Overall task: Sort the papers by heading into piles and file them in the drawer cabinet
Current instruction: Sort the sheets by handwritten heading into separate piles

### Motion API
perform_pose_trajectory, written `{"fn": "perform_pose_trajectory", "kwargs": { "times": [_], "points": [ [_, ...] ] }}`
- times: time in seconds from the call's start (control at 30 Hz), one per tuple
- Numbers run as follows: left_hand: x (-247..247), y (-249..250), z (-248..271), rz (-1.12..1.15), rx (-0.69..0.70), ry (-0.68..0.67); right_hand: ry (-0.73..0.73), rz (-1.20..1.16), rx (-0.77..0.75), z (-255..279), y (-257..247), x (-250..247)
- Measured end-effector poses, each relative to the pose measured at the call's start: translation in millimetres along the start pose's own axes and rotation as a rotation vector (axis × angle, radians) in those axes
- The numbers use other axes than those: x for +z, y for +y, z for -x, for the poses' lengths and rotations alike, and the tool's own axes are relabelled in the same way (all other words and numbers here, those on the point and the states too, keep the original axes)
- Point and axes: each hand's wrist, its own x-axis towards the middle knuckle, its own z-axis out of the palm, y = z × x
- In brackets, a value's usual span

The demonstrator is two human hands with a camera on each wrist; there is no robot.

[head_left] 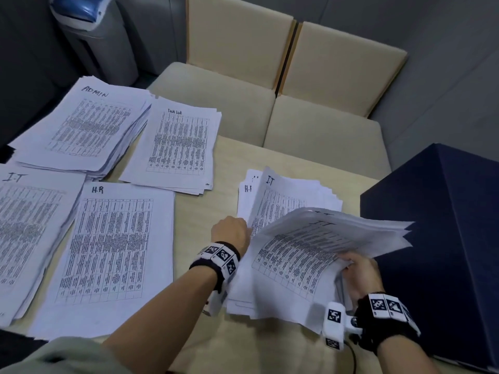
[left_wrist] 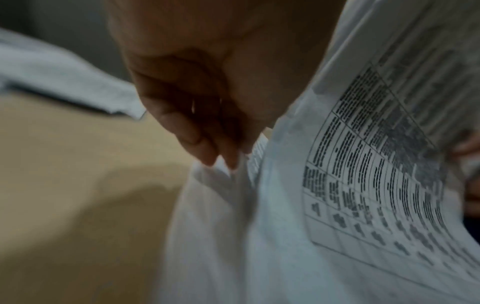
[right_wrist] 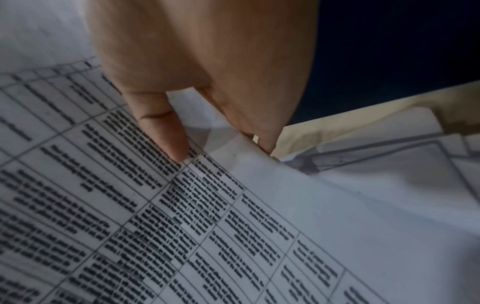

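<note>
Four sorted piles lie on the left of the table: ADMIN (head_left: 89, 125), Task List (head_left: 178, 147), I.T (head_left: 27, 225) and H.R (head_left: 113, 249). An unsorted stack (head_left: 291, 195) lies at the right, its top sheet headed I.T. My right hand (head_left: 356, 268) (right_wrist: 221, 148) pinches a lifted bundle of sheets (head_left: 310, 252) headed I.T at its right edge, thumb (right_wrist: 171, 135) on top. My left hand (head_left: 232, 230) (left_wrist: 221, 160) is at the stack's left edge under the bundle. Its curled fingertips (left_wrist: 207, 156) grip a sheet's edge (left_wrist: 215, 181). Its thumb is hidden.
A dark blue cabinet (head_left: 445, 238) stands on the right, close to my right hand. Two beige chairs (head_left: 270, 90) sit beyond the wooden table (head_left: 205, 211). A grey and blue machine (head_left: 89, 31) stands at the far left.
</note>
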Motion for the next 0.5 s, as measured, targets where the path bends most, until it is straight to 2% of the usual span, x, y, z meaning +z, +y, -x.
{"fn": "perform_pose_trajectory", "kwargs": {
  "times": [0.13,0.2,0.23,0.3,0.37,0.43,0.5],
  "points": [
    [-18,-4,0,0.059,0.298,0.017,-0.017,0.015,0.006,-6,0,-2],
    [-22,-7,0,0.272,0.391,0.001,-0.031,-0.021,0.041,-12,0,0],
    [-19,-9,-2,0.425,0.395,-0.028,-0.039,-0.058,0.037,-14,2,2],
    [-12,-13,-4,0.747,0.356,-0.154,-0.058,-0.105,0.022,-14,4,3],
    [-6,-13,-5,0.889,0.319,-0.232,-0.105,-0.1,0.045,-6,0,6],
    [0,-9,-5,0.825,0.212,-0.226,-0.082,-0.105,0.035,0,-1,6],
    [10,-6,-5,0.636,0.024,-0.108,-0.011,-0.133,-0.03,0,1,3]
  ]
}}
